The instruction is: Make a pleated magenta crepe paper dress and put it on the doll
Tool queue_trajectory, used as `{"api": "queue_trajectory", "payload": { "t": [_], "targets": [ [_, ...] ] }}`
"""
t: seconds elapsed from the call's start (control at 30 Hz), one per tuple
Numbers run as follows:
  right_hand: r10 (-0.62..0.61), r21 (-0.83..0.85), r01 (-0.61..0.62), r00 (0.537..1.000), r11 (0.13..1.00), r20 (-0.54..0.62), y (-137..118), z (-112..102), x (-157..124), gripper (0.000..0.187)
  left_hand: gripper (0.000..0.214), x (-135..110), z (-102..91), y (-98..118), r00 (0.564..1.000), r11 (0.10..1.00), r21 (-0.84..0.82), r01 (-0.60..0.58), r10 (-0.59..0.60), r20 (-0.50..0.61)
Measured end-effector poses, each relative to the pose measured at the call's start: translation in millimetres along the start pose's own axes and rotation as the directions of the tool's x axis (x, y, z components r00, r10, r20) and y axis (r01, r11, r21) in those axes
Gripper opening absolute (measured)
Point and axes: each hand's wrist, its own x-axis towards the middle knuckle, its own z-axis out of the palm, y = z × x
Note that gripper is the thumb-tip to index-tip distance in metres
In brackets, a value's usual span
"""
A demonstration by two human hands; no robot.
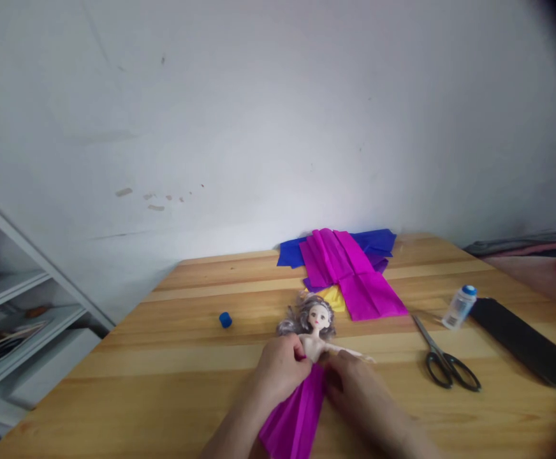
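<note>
A doll (314, 345) with wavy grey-brown hair lies face up on the table, its head away from me and one arm stretched to the right. Pleated magenta crepe paper (298, 414) covers it from the waist down and spreads toward me. At the doll's left side, my left hand (282, 366) is closed, pinching the paper's top edge by the waist. My right hand (352, 382) curls in at the other side of the waist, fingers bent on the paper's edge and partly hidden behind the hand.
Magenta (378, 296), blue (290, 253) and yellow (334, 298) paper sheets lie behind the doll. Black-handled scissors (443, 360), a glue bottle (458, 309) and a black flat object (526, 341) are on the right. A blue cap (225, 319) sits left. Shelves (29, 319) stand beyond the table's left edge.
</note>
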Motion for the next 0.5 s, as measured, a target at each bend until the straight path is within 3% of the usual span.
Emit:
{"api": "queue_trajectory", "payload": {
  "t": [0.5],
  "targets": [
    [0.050, -0.034, -0.052, 0.997, 0.998, -0.058, -4.6, 14.3, 12.3, 0.021, 0.005, 4.7, -2.5, 0.6, 0.998, 0.998, -0.053, -0.017, 0.020, 0.064]
  ]
}}
